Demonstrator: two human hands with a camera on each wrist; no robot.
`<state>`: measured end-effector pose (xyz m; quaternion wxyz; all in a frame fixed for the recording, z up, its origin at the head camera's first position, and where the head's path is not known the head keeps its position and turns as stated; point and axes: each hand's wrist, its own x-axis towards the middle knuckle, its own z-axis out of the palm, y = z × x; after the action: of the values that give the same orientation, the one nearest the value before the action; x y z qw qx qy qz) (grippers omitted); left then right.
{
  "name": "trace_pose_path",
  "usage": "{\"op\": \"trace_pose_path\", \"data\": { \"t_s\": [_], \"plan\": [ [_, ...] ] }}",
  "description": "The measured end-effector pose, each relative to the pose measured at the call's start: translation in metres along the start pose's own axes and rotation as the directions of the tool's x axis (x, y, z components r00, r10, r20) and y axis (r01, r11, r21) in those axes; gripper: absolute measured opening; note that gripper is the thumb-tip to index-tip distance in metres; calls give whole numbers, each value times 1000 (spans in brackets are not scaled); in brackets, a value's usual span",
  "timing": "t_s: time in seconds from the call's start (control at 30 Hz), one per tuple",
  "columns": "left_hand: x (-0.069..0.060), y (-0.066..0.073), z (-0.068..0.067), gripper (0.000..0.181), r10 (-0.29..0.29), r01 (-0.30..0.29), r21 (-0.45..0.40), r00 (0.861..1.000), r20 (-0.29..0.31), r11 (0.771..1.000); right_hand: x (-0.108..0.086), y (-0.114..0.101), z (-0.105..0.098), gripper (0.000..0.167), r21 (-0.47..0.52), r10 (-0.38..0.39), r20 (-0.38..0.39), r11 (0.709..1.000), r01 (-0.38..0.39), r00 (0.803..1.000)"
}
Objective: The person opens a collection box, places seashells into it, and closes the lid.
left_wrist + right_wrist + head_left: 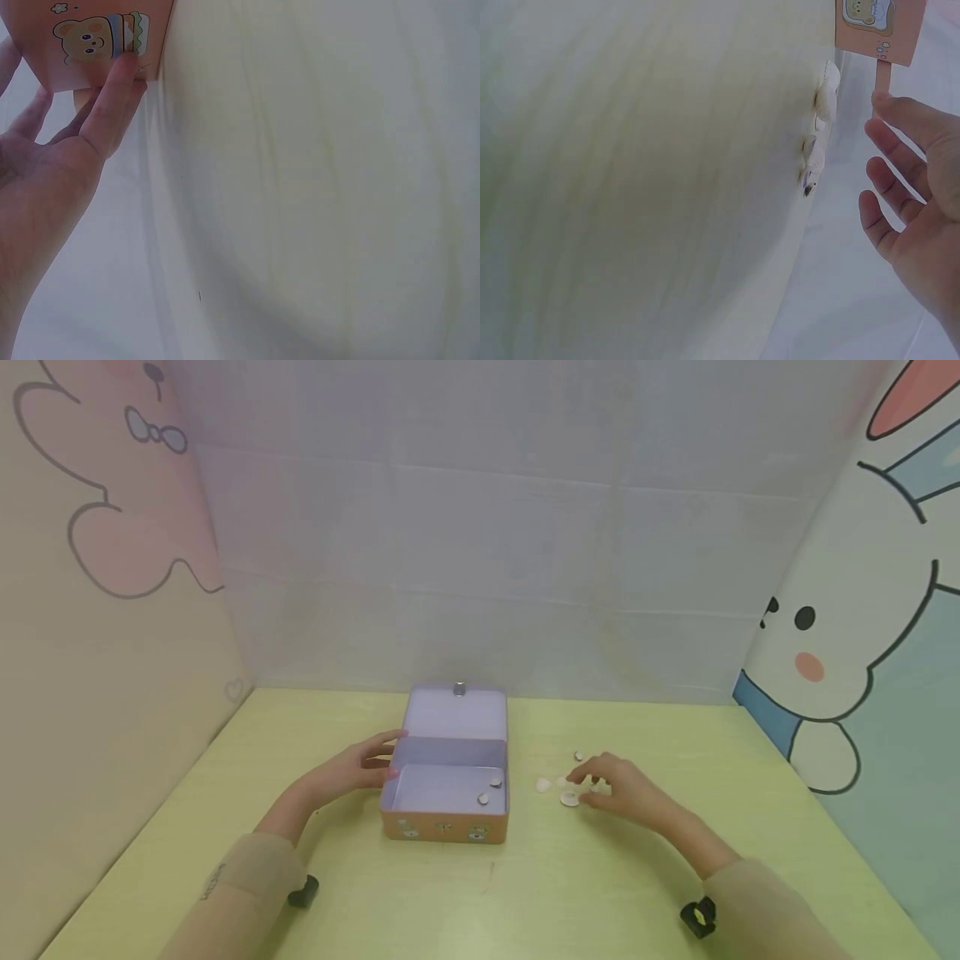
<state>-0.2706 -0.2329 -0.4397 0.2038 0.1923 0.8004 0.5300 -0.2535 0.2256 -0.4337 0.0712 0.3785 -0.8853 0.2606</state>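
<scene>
A hinged tin box [444,825] with orange outer walls and a pale lilac inside stands with its lid [455,714] thrown back. Two small seashells [483,798] lie on its floor at the right. My left hand [352,770] rests its fingers against the box's left side; the left wrist view shows fingertips [124,71] on the bear-printed wall. Just right of the box, my right hand [618,789] hovers at a group of white seashells [570,798], fingers bent and thumb apart. Nothing shows between them in the right wrist view, where shells [826,94] lie beside the hand.
A lone small shell [578,756] lies behind the group. The pale yellow table [600,893] meets a white back wall [487,543] and side panels printed with cartoon animals. Both wrists carry a dark strapped device [698,917].
</scene>
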Motion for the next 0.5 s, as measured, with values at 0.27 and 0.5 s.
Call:
{"op": "trace_pose_path", "data": {
  "t_s": [0.27, 0.5],
  "plan": [
    [0, 1, -1, 67, 1, -1, -3, 1000, 5, 1000, 2, 4, 6, 25, -31, 18, 57, 999, -16, 998],
    [1, -1, -1, 67, 9, -9, -4, 1000, 9, 1000, 5, 8, 9, 25, -28, 52, 97, 998, -49, 994]
  ]
}}
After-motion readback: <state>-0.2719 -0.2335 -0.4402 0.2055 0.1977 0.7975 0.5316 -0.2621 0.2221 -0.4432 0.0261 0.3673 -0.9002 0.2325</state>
